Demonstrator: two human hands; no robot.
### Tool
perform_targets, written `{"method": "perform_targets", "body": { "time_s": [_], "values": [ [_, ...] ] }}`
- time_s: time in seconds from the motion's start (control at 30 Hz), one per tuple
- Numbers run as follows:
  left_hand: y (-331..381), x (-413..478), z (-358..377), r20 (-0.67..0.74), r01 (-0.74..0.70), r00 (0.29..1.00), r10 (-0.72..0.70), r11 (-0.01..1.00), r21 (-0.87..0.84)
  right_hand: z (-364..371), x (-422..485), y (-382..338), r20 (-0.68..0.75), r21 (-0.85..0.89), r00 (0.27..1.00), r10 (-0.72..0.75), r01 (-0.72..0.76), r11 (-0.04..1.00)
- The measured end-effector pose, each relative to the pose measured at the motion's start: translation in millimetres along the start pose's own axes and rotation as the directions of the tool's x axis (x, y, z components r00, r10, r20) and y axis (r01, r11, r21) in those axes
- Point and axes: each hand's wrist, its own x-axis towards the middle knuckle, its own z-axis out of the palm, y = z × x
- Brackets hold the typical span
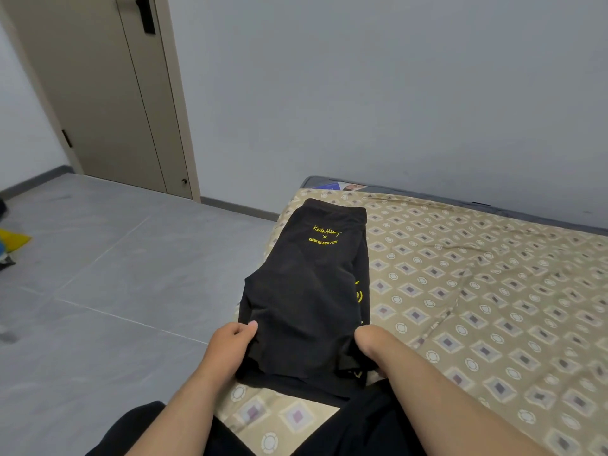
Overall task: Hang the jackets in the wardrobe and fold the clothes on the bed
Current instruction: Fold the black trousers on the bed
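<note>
A black T-shirt (304, 291) with yellow lettering lies folded lengthwise on the bed (493, 291), near its left edge. My left hand (232, 339) pinches the shirt's near left hem, thumb on top. My right hand (370, 343) grips the near right hem, with its fingers tucked under the cloth and mostly hidden. Another dark piece of cloth (368, 419) lies just below the shirt, close to my body.
The bed has a beige patterned sheet and stands against a grey wall. Grey tiled floor (98, 291) spreads to the left. A beige door (108, 93) stands at the back left. Yellow and blue items (11, 240) lie at the far left edge.
</note>
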Motion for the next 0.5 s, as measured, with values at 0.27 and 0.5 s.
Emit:
{"method": "perform_targets", "body": {
  "time_s": [0.27, 0.5],
  "values": [
    [3, 5, 1, 0.047, 0.004, 0.999, -0.004, 1.0, -0.005, 3, 18, -8, -0.104, 0.435, 0.995, 0.011, 0.035, 0.9],
    [-1, 20, -13, -0.337, 0.164, 0.92, -0.198, 0.978, -0.128, -22, 20, 14, 0.002, 0.912, 0.939, 0.343, -0.142, 0.384]
  ]
}}
